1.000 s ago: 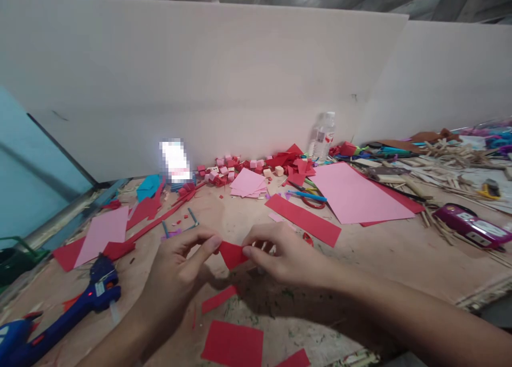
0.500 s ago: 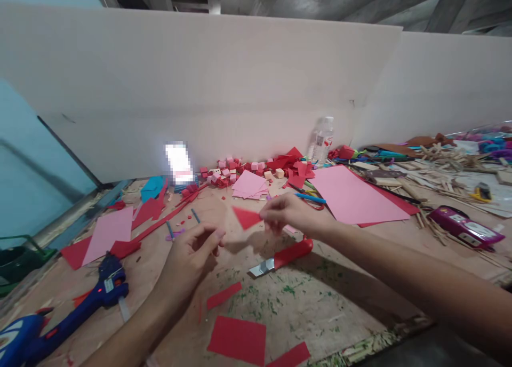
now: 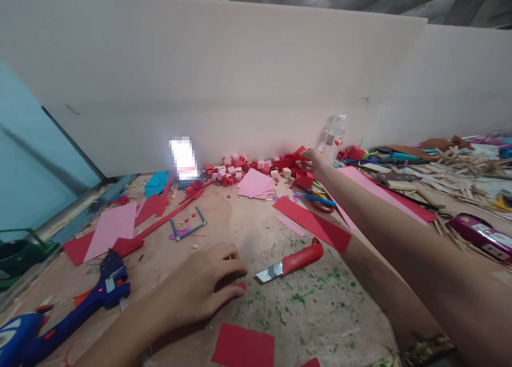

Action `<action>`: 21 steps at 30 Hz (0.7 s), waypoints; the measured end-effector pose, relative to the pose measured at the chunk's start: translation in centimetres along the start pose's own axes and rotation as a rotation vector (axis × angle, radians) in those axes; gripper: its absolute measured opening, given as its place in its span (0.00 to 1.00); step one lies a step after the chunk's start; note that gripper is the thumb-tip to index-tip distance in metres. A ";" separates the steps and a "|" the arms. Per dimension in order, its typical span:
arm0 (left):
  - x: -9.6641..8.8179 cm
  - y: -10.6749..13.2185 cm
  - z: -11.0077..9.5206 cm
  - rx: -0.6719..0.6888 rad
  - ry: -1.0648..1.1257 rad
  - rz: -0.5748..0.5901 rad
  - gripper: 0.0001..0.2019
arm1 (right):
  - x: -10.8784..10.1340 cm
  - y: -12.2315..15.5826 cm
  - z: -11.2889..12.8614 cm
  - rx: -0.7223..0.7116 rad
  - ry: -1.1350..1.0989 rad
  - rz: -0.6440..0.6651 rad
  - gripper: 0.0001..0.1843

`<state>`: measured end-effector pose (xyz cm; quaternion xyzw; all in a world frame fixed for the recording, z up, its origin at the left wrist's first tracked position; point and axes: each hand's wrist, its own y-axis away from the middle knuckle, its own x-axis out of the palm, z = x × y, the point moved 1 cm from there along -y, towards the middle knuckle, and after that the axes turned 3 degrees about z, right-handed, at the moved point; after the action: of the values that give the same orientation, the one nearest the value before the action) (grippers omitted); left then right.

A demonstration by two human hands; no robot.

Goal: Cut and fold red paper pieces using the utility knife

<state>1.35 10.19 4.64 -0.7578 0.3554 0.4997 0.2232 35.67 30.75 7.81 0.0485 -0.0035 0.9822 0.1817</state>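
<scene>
My left hand (image 3: 210, 279) rests low over the table with fingers bent and apart. A small bit of red paper (image 3: 240, 285) shows at its thumb tip; the hand hides the rest. Beside its fingertips lies a utility knife (image 3: 292, 261) with a red handle and its blade toward the hand. Nearer me is a red paper rectangle (image 3: 244, 345). My right hand (image 3: 314, 161) reaches far back to a heap of red paper scraps (image 3: 294, 159), fingers loosely apart at its edge. Under that forearm's near side lies a red paper strip (image 3: 314, 223).
Pink paper squares (image 3: 256, 184) and several small pink and red cubes (image 3: 228, 169) lie at the back. A water bottle (image 3: 336, 135) stands by the right hand. A blue glue gun (image 3: 108, 281) is at left, a glowing phone (image 3: 184, 158) behind, a purple tool (image 3: 480, 236) at right.
My right hand has moved from the middle to the back heap; the red triangle it held no longer stands out. My left hand has lowered onto the table, over the small red strip.
</scene>
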 end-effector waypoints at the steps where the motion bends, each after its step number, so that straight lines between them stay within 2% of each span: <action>1: 0.0 0.0 0.1 0.007 0.000 -0.003 0.09 | -0.3 0.2 -0.2 -0.002 0.019 -0.005 0.21; 6: 0.0 -0.3 0.4 0.021 0.040 -0.042 0.14 | -1.8 2.6 -0.8 -0.039 0.127 0.035 0.17; 10: 0.1 -0.6 0.6 0.007 0.120 -0.057 0.14 | -2.5 6.7 -0.3 -0.087 0.227 0.190 0.06; 15: -0.7 -0.5 0.9 -0.048 0.186 -0.030 0.09 | -3.1 11.6 1.5 -0.218 0.397 0.347 0.09; 18: -1.2 -0.2 1.1 -0.067 0.164 -0.021 0.06 | -3.7 12.5 1.8 -0.322 0.563 0.384 0.13; 21: -1.4 0.0 1.3 -0.037 0.081 -0.030 0.05 | -4.0 12.1 0.6 -0.387 0.804 0.432 0.12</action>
<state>0.26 11.50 5.38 -0.7867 0.3434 0.4716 0.2020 35.15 17.97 8.18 -0.3705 -0.1255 0.9197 -0.0334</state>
